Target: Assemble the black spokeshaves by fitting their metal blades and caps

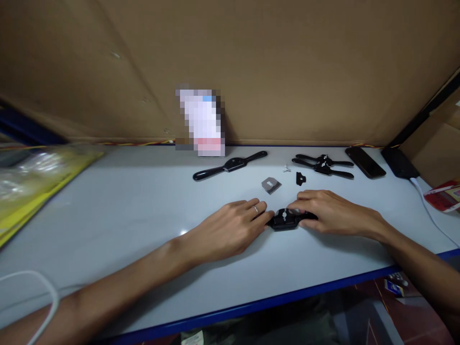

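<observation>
A black spokeshave (283,223) lies on the table in front of me, a silvery screw at the middle of its body. My left hand (235,224), with a ring on one finger, is closed over its left handle, most of which is hidden. On the right handle, my right hand (332,213) grips with thumb and fingers close to the body. Just beyond them are a flat steel blade (276,187) with a slot, a small black cap plate (299,180) and a silvery thumbscrew (286,169). Farther back lies a long black spokeshave body (235,164).
Two smaller black spokeshaves (322,167) lie at the back right beside a phone (365,162) and a black device (399,163) with a white cable. A blurred upright object (204,122) leans against the cardboard wall (269,62). Yellow-edged plastic packaging (39,182) lies left.
</observation>
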Motion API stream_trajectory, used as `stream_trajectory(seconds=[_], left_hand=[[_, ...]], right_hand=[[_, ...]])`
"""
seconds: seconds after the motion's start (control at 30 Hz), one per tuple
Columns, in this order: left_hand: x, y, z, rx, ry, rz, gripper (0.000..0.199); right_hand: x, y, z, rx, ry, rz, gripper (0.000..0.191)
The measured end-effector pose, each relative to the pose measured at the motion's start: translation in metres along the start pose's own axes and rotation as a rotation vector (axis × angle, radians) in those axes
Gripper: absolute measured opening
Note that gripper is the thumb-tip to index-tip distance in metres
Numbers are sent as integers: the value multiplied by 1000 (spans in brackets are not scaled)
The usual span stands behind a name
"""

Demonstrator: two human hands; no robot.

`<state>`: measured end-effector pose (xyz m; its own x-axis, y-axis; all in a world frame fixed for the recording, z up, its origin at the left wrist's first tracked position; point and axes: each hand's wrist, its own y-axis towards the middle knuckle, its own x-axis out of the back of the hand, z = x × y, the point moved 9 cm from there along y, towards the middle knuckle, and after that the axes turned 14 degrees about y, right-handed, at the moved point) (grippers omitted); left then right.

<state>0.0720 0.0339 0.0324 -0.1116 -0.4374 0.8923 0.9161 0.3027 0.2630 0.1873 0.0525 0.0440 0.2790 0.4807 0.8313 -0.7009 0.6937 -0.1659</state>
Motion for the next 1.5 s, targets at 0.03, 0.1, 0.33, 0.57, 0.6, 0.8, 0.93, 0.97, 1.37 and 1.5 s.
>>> stream_trajectory(seconds=[0.03,0.1,0.33,0.57,0.6,0.8,0.93,0.97,1.37,1.5], left_hand=[[0,0,0,-1,-3,0,24],[0,0,0,1,-6,-4,25],[0,1,1,14,-22,13,28],[-3,1,-1,-9,21,56,27],[-3,1,-1,-7,18,59,26],[-1,1,-1,-16,9,34,25],[1,1,-1,-7,-2,27,25],[1,1,-1,-6,-3,30,24],[-1,1,0,2,-22,35,23],[-2,1,-1,-5,-4,43,23]], right_hand=[[0,0,0,1,-2,2,23],[0,-1,0,-4,-8,5,25],[11,-7,8,63,5,-99,50],[14,-7,15,105,10,-144,23],[13,-6,16,110,22,-137,24],[2,-4,22,135,65,-78,38],[3,-4,22,132,13,-109,42],[4,-4,21,130,7,-123,40],[7,-5,19,141,26,-142,26],[5,-5,22,178,78,-121,29]])
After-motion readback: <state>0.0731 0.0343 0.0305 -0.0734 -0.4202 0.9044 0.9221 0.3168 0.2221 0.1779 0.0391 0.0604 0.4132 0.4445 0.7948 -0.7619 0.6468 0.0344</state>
